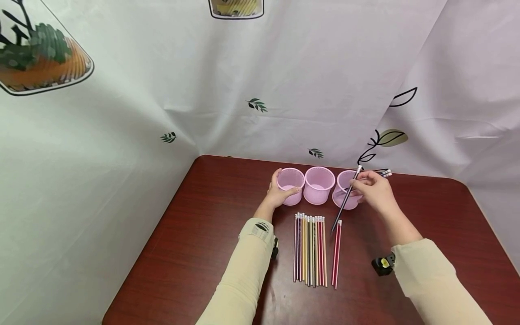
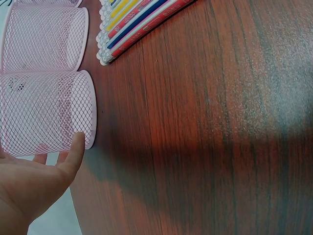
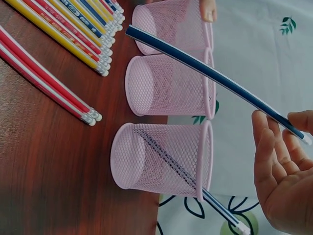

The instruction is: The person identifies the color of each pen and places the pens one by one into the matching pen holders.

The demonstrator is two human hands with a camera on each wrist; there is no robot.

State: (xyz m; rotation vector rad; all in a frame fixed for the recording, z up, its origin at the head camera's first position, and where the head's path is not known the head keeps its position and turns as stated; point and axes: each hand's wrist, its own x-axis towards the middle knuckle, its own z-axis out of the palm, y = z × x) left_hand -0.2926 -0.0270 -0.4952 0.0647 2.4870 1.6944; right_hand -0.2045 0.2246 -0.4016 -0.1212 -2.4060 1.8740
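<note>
Three pink mesh pencil cups stand upright in a row. My left hand (image 1: 277, 195) holds the left cup (image 2: 44, 115), thumb on the near side and fingers behind it. The middle cup (image 1: 318, 195) has nothing in it. My right hand (image 1: 377, 192) pinches a dark blue striped pencil (image 3: 205, 71) near its eraser end, above the right cup (image 3: 128, 169). This pencil slants, its other end pointing down toward the table, outside the cup. Inside the right cup leans at least one blue-striped pencil (image 3: 220, 210), eraser end sticking out past the rim.
In front of the cups, a row of several pencils (image 1: 310, 250) in mixed colours lies side by side on the dark red-brown table (image 1: 195, 253). Two red pencils (image 1: 336, 255) lie just right of them. A white patterned cloth (image 1: 227, 126) hangs behind the table.
</note>
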